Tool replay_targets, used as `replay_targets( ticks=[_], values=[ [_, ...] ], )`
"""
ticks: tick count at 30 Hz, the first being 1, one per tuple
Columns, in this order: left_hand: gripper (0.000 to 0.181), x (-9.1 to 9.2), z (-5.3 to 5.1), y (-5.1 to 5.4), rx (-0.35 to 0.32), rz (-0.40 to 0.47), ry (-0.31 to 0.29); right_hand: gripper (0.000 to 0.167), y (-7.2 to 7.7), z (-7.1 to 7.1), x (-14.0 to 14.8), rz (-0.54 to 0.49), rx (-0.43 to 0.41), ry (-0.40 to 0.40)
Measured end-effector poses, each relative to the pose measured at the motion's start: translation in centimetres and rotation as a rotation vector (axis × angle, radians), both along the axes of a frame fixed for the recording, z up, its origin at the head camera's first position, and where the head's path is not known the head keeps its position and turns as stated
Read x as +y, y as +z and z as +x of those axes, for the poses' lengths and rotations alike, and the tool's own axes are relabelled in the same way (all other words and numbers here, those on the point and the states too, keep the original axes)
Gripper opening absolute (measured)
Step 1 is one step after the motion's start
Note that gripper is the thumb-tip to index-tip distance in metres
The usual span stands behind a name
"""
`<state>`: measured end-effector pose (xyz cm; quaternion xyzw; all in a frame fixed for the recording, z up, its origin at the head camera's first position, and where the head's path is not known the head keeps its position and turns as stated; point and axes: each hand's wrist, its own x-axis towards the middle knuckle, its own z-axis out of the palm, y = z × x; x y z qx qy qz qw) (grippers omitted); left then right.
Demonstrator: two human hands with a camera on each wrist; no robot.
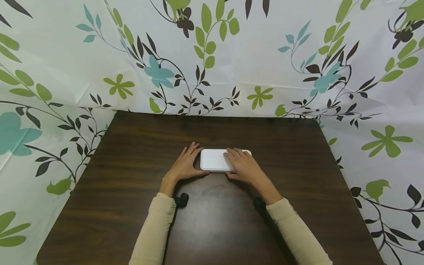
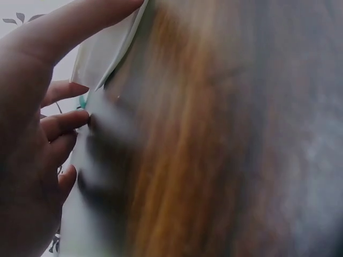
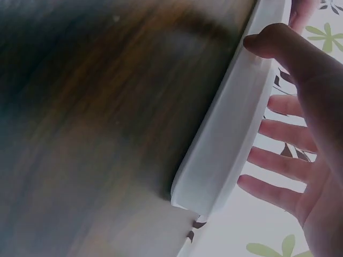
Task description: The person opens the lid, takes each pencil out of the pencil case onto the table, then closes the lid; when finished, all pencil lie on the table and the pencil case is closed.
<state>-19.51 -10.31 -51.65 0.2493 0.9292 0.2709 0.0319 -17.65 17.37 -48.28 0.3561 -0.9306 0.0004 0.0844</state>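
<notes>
A flat white rectangular box (image 1: 213,160) with rounded corners lies near the middle of the table. My left hand (image 1: 183,165) grips its left end, thumb along the front side and a fingertip at the back corner. The left wrist view shows that hand (image 2: 32,123) with the thumb against the box (image 2: 107,51) and the lower fingers off it. My right hand (image 1: 245,166) holds the right part, fingers over the top, thumb at the front. Close up, the right hand (image 3: 316,123) presses its thumb on the long side wall of the box (image 3: 225,128).
The dark wood-grain table (image 1: 212,221) reflects light near its front. A white cloth (image 1: 232,77) printed with green, blue and dark leaves hangs behind and beside it. Small dark devices (image 1: 182,200) sit at both wrists, by the sleeves (image 1: 154,224).
</notes>
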Motion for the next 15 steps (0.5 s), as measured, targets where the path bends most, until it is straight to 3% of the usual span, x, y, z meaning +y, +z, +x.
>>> replay_targets(
  ticks=[8, 11, 15],
  values=[
    [0.100, 0.1, -0.7, -0.2, -0.030, 0.102, -0.039, 0.062, 0.1, -0.5, -0.6, 0.077, 0.153, 0.089],
    [0.102, 0.1, -0.9, -0.3, -0.042, 0.147, -0.057, 0.057, 0.1, -0.5, -0.9, 0.155, 0.213, 0.140],
    [0.108, 0.2, -1.0, -0.6, -0.045, 0.165, -0.063, 0.040, 0.0, -0.4, -1.4, 0.308, 0.382, 0.235]
  ],
)
